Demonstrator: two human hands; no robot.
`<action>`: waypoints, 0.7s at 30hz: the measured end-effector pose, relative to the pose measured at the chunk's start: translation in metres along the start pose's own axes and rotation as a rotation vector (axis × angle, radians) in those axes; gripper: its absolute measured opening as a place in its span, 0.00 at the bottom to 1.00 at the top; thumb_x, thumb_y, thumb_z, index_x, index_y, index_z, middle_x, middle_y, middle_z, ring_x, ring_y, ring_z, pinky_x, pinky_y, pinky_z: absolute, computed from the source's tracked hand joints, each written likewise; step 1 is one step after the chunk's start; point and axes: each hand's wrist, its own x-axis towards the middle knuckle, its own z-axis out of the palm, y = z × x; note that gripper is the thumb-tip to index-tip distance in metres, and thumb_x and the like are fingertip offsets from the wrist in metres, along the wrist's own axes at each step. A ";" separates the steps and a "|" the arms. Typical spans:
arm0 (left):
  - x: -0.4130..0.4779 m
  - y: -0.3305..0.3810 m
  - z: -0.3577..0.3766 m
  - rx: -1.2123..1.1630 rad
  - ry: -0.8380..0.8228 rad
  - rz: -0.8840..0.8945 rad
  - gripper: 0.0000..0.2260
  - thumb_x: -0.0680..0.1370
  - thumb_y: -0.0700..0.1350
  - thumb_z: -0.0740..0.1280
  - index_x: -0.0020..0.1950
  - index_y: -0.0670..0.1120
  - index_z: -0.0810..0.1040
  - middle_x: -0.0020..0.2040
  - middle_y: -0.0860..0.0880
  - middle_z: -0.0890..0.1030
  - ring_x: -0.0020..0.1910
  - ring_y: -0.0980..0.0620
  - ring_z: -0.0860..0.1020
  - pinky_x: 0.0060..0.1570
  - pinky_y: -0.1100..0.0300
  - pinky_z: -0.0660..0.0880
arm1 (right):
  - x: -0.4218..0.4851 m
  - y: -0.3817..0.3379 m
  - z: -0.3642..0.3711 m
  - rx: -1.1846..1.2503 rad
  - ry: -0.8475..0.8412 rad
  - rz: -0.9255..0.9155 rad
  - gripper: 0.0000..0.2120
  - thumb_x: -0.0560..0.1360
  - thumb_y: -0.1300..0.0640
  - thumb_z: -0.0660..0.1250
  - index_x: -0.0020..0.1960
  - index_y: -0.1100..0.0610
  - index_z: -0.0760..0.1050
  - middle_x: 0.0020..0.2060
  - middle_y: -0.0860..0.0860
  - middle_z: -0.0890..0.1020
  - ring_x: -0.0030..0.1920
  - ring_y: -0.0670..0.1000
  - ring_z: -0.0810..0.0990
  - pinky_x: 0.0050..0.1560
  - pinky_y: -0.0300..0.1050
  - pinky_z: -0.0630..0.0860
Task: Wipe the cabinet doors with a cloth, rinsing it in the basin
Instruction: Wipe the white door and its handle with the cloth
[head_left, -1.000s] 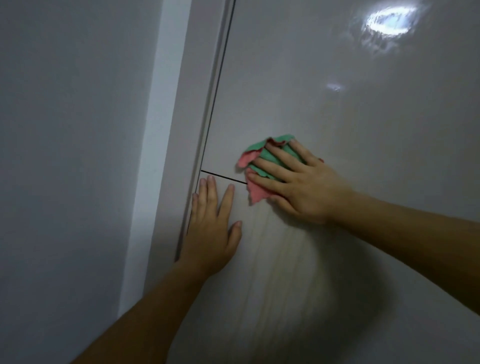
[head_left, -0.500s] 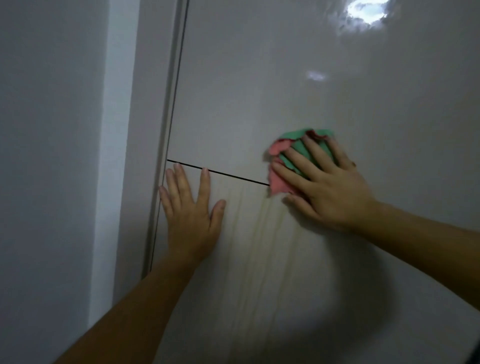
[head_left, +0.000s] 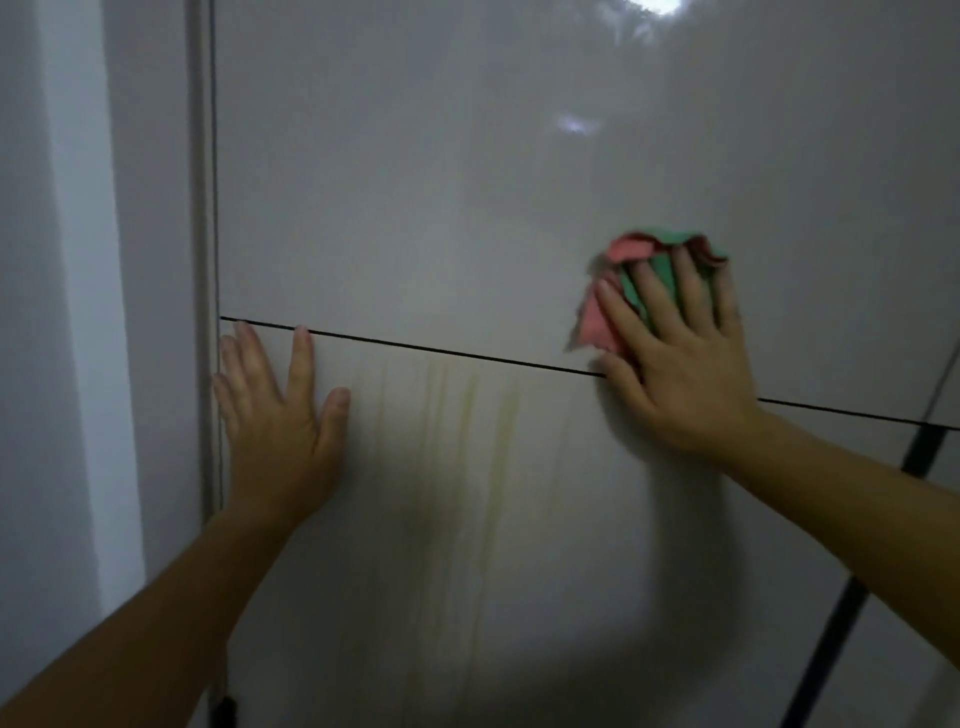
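Two glossy pale cabinet doors fill the view, an upper door and a lower door, split by a thin dark seam. My right hand lies flat with straight fingers on a crumpled pink and green cloth, pressing it against the upper door just above the seam, at the right. My left hand rests flat and open on the lower door near its left edge, fingertips touching the seam. Yellowish drip streaks run down the lower door between my hands. No basin is in view.
A plain wall and a pale vertical frame strip border the doors on the left. At the right, a dark vertical gap separates the lower door from a neighbouring one. A lamp reflection glares at the top right.
My right hand has slid the cloth rightward along the upper door, away from the left edge. My left hand stays flat on the lower door. The view has shifted right.
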 end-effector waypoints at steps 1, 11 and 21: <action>0.001 0.010 -0.002 -0.001 -0.006 -0.010 0.32 0.83 0.59 0.49 0.84 0.46 0.50 0.82 0.34 0.43 0.81 0.35 0.41 0.78 0.33 0.42 | 0.008 -0.015 0.000 0.030 0.020 0.082 0.31 0.82 0.39 0.56 0.81 0.51 0.60 0.80 0.58 0.61 0.80 0.67 0.54 0.78 0.69 0.47; 0.021 0.188 0.016 0.059 -0.073 0.583 0.30 0.84 0.55 0.49 0.83 0.43 0.50 0.83 0.39 0.50 0.82 0.37 0.47 0.79 0.36 0.47 | -0.072 0.036 0.011 0.075 -0.067 0.139 0.30 0.83 0.39 0.50 0.82 0.48 0.54 0.80 0.55 0.62 0.79 0.62 0.57 0.79 0.64 0.49; 0.000 0.239 0.043 0.177 -0.067 0.575 0.30 0.82 0.55 0.53 0.82 0.43 0.60 0.82 0.35 0.52 0.82 0.34 0.49 0.77 0.31 0.49 | -0.097 0.039 0.013 0.153 -0.080 0.452 0.34 0.81 0.40 0.49 0.83 0.52 0.48 0.82 0.53 0.46 0.81 0.66 0.46 0.78 0.68 0.42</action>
